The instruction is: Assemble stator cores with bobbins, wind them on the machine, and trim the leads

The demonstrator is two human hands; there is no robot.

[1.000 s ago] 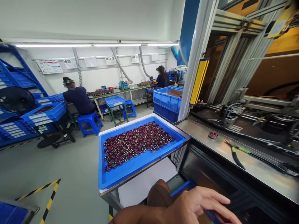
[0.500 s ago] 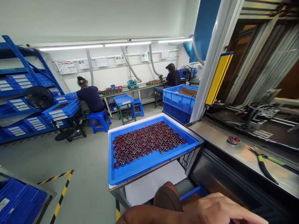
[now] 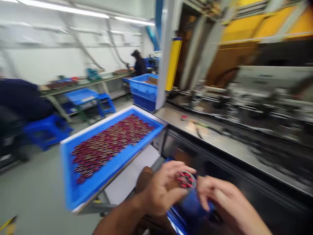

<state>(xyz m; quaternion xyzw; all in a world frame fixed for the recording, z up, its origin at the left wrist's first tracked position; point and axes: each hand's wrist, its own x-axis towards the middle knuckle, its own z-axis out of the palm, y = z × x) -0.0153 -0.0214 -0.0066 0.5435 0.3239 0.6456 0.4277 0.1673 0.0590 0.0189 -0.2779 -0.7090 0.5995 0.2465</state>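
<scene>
My left hand grips a round motor part with red and black segments and a pale metal rim, thumb on one side and fingers on the other. Close beside it, my right hand has its fingers curled inward; motion blur hides what they hold, if anything. Under both hands is a blue bin, partly covered by them. To the left, a blue tray bears many similar red and dark round parts, packed in rows on a stand.
A machine's metal ledge runs along the right, with one red part and blurred pliers on it. Stacked blue crates stand beyond the tray. Two people sit at the back bench. A blue stool stands left.
My view has swung right and down, so the tray and bench appear further left. Both hands now show over the blue bin, with a motor part in my left hand; earlier only one hand showed.
</scene>
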